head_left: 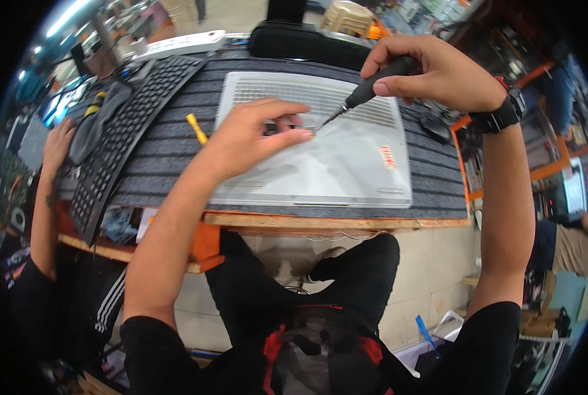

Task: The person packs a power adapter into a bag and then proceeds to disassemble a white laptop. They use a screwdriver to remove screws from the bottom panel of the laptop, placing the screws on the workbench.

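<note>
A silver laptop [346, 168] lies upside down on the striped grey mat, its vented underside facing up. A black-handled screwdriver [367, 91] is in my right hand [432, 71], fingers wrapped round the grip. Its thin shaft slants down to the left, and the tip is at the laptop's middle. My left hand [254, 128] rests over the cover beside that tip, thumb and fingers curled. Something small and dark shows between them, too hidden to name. Whether the tip sits in a screw is too small to see.
Left of the laptop are a yellow strip [196, 129], a black keyboard [132, 131] and another person's hand [58, 145]. Behind stand a white power strip [182, 43] and a black monitor base [307, 45]. A black mouse [435, 126] lies at right, near the table's orange edge.
</note>
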Demonstrator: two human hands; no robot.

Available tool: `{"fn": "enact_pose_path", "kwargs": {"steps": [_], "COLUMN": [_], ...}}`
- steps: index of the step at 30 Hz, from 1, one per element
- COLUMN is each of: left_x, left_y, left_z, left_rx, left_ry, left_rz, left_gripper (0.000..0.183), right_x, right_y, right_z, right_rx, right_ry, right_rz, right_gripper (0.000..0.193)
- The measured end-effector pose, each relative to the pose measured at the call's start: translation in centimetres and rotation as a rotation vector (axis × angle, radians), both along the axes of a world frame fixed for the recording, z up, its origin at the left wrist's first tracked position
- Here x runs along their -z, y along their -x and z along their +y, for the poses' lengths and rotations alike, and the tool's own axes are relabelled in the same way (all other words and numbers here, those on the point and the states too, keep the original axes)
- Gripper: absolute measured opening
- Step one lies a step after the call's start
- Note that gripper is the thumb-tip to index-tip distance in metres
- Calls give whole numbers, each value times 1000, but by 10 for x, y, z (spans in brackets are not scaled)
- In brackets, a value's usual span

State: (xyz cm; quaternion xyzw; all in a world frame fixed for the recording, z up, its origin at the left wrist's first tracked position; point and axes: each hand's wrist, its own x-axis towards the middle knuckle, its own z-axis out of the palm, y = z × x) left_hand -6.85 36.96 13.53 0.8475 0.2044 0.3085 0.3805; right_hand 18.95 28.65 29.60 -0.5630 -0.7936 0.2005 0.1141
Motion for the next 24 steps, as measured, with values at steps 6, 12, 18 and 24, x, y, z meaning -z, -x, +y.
{"fn": "enact_pose_path", "kwargs": {"steps": [6, 12, 18, 24], "left_x": [-3, 1, -4, -4], "left_y": [36, 83, 91, 97], "left_z": [31, 66, 70, 77], "left_rx": [-9, -207, -175, -213], "left_ry": [283, 65, -107, -269], "left_rz": [50, 116, 136, 142], "left_gripper": [25, 19, 21, 21], "right_x": [18, 31, 37, 43], "right_y": [44, 74, 109, 124], "right_z": [47, 71, 103, 120], "right_rx": [-141, -201, -310, -379], "right_ry": [-74, -27, -213, -200], "right_rz": [39, -53, -186, -205], "right_gripper": [25, 27, 28, 27]}}
